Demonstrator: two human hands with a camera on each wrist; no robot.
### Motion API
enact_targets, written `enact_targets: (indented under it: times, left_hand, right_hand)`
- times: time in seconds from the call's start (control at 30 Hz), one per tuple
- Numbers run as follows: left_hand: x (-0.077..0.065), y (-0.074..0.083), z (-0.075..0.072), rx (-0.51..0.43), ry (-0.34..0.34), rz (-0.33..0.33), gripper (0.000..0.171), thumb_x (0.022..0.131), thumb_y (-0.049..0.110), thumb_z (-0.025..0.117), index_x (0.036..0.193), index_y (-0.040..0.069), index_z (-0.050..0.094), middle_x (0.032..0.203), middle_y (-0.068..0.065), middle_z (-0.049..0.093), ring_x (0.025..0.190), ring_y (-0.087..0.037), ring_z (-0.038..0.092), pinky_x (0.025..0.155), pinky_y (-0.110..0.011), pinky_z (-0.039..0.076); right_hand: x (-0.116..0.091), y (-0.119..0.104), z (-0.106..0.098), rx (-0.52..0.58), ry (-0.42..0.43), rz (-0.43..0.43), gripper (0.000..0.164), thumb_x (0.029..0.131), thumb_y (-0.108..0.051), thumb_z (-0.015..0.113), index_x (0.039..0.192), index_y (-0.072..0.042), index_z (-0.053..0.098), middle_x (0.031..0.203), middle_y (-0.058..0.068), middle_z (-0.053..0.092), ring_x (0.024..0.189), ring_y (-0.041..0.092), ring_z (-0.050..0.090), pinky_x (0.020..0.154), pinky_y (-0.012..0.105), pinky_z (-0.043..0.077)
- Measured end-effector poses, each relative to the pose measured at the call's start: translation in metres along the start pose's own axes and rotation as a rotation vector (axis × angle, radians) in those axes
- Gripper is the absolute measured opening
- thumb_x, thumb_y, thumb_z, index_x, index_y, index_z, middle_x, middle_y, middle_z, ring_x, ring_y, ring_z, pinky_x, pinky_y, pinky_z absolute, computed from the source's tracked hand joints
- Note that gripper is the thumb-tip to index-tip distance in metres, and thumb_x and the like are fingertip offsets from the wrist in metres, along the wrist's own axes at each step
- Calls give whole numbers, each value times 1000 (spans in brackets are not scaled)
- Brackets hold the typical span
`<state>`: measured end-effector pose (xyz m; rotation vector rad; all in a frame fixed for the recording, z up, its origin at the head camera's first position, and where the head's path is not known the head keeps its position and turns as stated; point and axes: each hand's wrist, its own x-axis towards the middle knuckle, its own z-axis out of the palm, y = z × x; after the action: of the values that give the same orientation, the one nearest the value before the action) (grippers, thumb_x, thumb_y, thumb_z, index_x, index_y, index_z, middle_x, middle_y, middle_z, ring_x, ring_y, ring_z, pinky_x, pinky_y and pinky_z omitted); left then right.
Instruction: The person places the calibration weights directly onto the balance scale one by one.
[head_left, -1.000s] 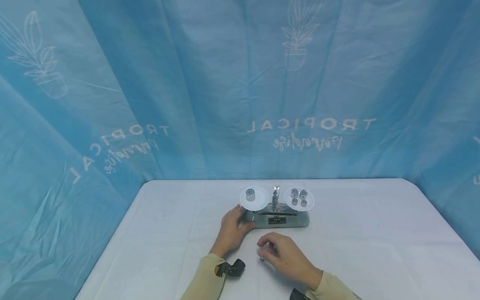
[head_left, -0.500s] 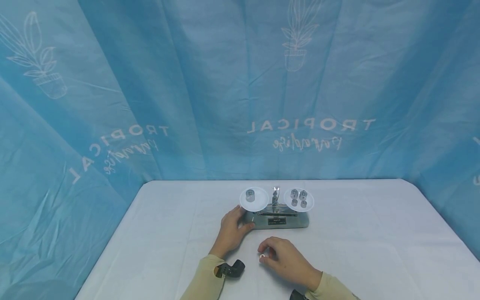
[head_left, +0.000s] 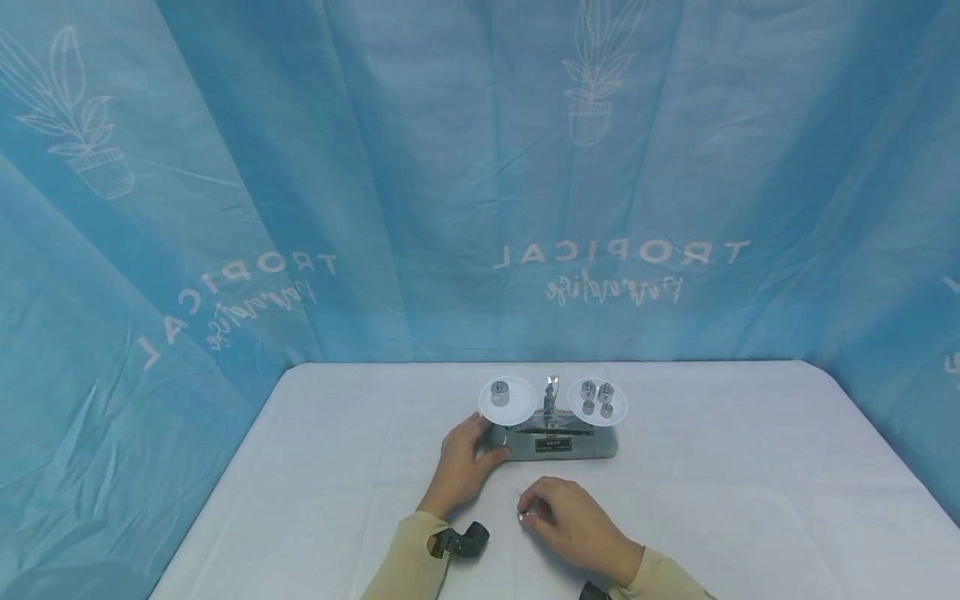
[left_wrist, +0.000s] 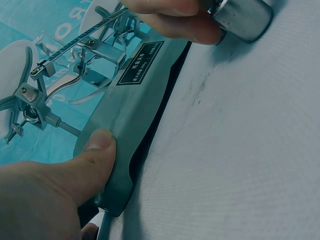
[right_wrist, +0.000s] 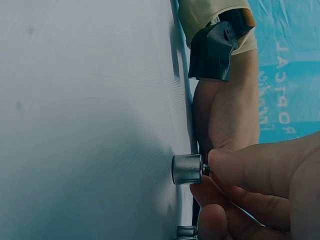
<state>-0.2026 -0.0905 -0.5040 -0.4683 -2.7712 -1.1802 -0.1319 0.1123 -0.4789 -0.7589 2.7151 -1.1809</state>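
Note:
A green-based balance scale [head_left: 576, 446] stands on the table with two white pans. My left hand [head_left: 459, 467] grips the left end of its base, the thumb [left_wrist: 102, 145] lying along the front face in the left wrist view. One large metal weight [head_left: 500, 393] sits on the left pan [head_left: 513, 414]; several smaller weights [head_left: 606, 392] stand on the right pan [head_left: 576, 410]. In front of the scale my right hand [head_left: 577, 521] pinches a cylindrical metal weight [right_wrist: 187, 169] by its knob, close to the tabletop. Its fingers partly hide the weight in the head view.
Another small weight [right_wrist: 186, 232] shows at the lower edge of the right wrist view, beside the right fingers. White cloth covers the table [head_left: 735, 500]. A blue printed curtain [head_left: 450, 183] hangs behind and at the sides.
My right hand has shifted slightly toward me, and its fingertips have drawn in on the weight. My left hand stays on the scale's base.

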Motion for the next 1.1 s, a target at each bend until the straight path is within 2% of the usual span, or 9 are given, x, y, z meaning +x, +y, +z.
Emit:
enact_targets:
  times: [0.27, 0.87, 1.1]
  left_hand:
    - [0, 0, 0, 0, 5, -9, 60, 92, 29, 73, 143, 4, 54, 146, -17, 54, 140, -40, 42, 117, -63, 26]
    - [1, 1, 0, 11, 2, -3, 60, 92, 31, 73, 143, 6, 54, 147, -14, 54, 141, -38, 42, 117, -63, 26]
    - [1, 0, 0, 5, 2, 4, 61, 91, 30, 73, 143, 5, 54, 147, -16, 53, 141, -39, 42, 117, -63, 26]
  right_hand:
    - [1, 3, 1, -51, 14, -26, 8, 88, -13, 76, 87, -20, 71, 88, -10, 67, 76, -1, 50, 68, 28, 51]
    - [2, 5, 3, -76, 32, -20, 9, 89, -14, 74, 85, -21, 71, 90, -14, 67, 78, -2, 53, 72, 29, 54]
    - [2, 4, 4, -70, 51, -28, 10, 89, -15, 75, 84, -21, 70, 88, -15, 66, 76, -3, 51, 69, 27, 53]
